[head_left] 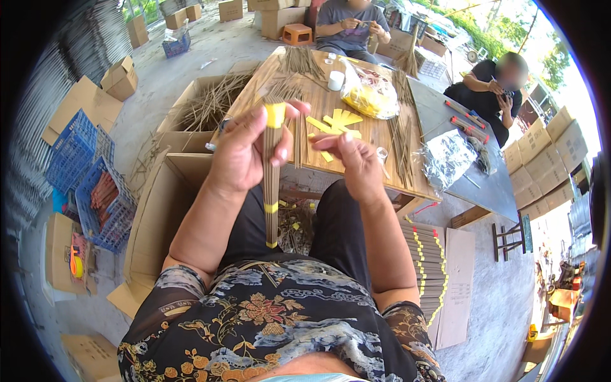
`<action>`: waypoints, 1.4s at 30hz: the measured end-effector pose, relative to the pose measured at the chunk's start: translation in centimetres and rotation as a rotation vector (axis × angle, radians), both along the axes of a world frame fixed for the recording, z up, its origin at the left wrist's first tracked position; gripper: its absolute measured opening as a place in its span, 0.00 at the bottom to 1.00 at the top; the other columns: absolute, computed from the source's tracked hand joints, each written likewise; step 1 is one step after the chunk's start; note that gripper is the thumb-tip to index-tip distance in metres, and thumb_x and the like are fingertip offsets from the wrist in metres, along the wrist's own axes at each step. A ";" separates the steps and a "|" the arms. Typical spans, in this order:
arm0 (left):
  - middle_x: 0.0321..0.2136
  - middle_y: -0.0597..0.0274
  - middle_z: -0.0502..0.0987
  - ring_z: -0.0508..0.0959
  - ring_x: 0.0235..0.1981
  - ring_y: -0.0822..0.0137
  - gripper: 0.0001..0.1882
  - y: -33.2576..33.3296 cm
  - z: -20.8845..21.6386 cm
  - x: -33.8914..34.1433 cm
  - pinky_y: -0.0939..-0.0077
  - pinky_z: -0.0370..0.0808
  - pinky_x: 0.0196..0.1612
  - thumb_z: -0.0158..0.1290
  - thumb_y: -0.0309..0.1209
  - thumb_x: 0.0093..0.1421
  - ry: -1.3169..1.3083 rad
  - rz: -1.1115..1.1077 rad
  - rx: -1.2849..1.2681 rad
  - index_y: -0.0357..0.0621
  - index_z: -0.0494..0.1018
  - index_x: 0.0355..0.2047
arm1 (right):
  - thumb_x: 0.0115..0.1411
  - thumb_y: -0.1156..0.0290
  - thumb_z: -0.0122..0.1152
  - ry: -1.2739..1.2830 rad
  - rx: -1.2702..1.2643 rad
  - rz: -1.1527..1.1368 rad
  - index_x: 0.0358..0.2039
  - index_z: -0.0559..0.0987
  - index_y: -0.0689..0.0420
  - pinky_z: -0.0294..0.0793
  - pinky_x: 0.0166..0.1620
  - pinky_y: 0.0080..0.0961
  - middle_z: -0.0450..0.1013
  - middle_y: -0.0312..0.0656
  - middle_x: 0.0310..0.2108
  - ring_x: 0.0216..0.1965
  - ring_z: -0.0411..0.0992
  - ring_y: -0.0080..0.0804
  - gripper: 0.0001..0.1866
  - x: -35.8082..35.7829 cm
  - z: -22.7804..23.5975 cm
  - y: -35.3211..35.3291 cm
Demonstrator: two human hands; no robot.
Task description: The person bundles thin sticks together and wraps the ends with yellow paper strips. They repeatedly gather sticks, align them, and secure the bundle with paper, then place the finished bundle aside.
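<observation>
Left grip (238,153): clenched on a bundle of thin brown sticks (272,181), thumb and fingers around its upper part. Bundle is near upright in view, lower end over the lap. Yellow wrap (275,116) at the top end, two narrower yellow bands further down. Some left fingers run behind the bundle, tips partly hidden.

Right grip (361,162): just right of the bundle, apart from it, thumb and forefinger close together. Can't tell if anything thin is pinched there.

Just beyond the right grip: yellow strips (347,118) on the wooden table (383,129), partly covered by the hand. Clear plastic bag (370,89) behind those; yellow contents visible, remainder obscured by glare and folds. Loose sticks (401,143) right of the right grip.

Left of the left grip: open carton (168,210), interior mostly out of sight. Row of banded bundles (433,267) below and right of the right grip, near end cut off by the sleeve.

Labels: dark print on the stacked cartons (554,146), far right of both grips; too small to read.
</observation>
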State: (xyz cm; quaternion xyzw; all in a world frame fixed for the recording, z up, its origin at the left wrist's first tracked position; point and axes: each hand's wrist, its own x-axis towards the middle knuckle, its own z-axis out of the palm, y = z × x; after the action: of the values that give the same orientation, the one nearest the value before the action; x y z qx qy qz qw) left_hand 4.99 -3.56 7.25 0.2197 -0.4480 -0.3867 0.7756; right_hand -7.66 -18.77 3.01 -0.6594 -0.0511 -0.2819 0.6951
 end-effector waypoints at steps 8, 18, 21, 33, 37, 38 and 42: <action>0.41 0.49 0.71 0.73 0.27 0.66 0.16 -0.5 2.3 2.9 0.76 0.71 0.29 0.43 0.37 0.61 0.133 0.266 -0.129 0.35 0.68 0.39 | 0.56 0.66 0.56 0.397 -0.007 0.273 0.46 0.67 0.62 0.66 0.43 0.16 0.69 0.35 0.35 0.38 0.66 0.19 0.19 -1.2 -5.0 5.6; 0.41 0.48 0.72 0.73 0.44 0.58 0.25 -0.7 -1.5 1.0 0.66 0.70 0.48 0.50 0.39 0.57 -0.143 0.050 0.243 0.35 0.63 0.49 | 0.59 0.65 0.50 0.260 0.421 0.495 0.37 0.70 0.62 0.71 0.32 0.19 0.72 0.40 0.26 0.26 0.72 0.26 0.13 -2.1 -3.1 5.3; 0.34 0.54 0.74 0.75 0.37 0.64 0.19 -0.4 -1.9 0.0 0.72 0.71 0.43 0.52 0.36 0.56 -0.165 0.019 0.324 0.36 0.66 0.43 | 0.59 0.65 0.50 0.224 0.488 0.526 0.39 0.69 0.63 0.71 0.34 0.19 0.72 0.40 0.28 0.27 0.72 0.26 0.14 -2.1 -2.8 5.4; 0.33 0.54 0.74 0.75 0.36 0.65 0.24 -1.3 -2.3 -0.2 0.73 0.72 0.41 0.55 0.33 0.52 -0.178 0.182 0.305 0.34 0.63 0.46 | 0.58 0.68 0.53 0.230 0.397 0.408 0.42 0.68 0.63 0.70 0.37 0.18 0.72 0.38 0.30 0.31 0.71 0.23 0.14 -2.2 -2.8 4.5; 0.32 0.55 0.74 0.75 0.34 0.67 0.23 -2.0 -2.1 -0.4 0.75 0.72 0.40 0.57 0.32 0.51 -0.196 0.267 0.318 0.34 0.65 0.45 | 0.58 0.69 0.52 0.224 0.299 0.308 0.44 0.67 0.63 0.70 0.38 0.18 0.72 0.38 0.32 0.32 0.71 0.21 0.15 -2.3 -2.7 4.0; 0.32 0.56 0.74 0.75 0.34 0.67 0.23 -2.2 -2.0 -0.6 0.76 0.72 0.40 0.57 0.33 0.51 -0.205 0.287 0.318 0.34 0.65 0.44 | 0.59 0.69 0.52 0.219 0.288 0.287 0.44 0.67 0.63 0.70 0.38 0.18 0.71 0.38 0.32 0.32 0.71 0.21 0.15 -2.4 -2.8 3.9; 0.32 0.56 0.74 0.75 0.34 0.68 0.21 -3.5 -1.9 -1.8 0.76 0.71 0.40 0.56 0.31 0.51 -0.233 0.334 0.318 0.34 0.66 0.44 | 0.60 0.70 0.50 0.212 0.204 0.195 0.42 0.68 0.62 0.70 0.37 0.17 0.70 0.36 0.31 0.31 0.69 0.20 0.13 -3.1 -2.7 3.4</action>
State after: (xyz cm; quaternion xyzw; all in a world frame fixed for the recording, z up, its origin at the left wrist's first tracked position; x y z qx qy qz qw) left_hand 3.21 -7.10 5.34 0.4528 -0.4256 -0.2910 0.7274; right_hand -10.72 -15.42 0.27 -0.6034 -0.0122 -0.1457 0.7839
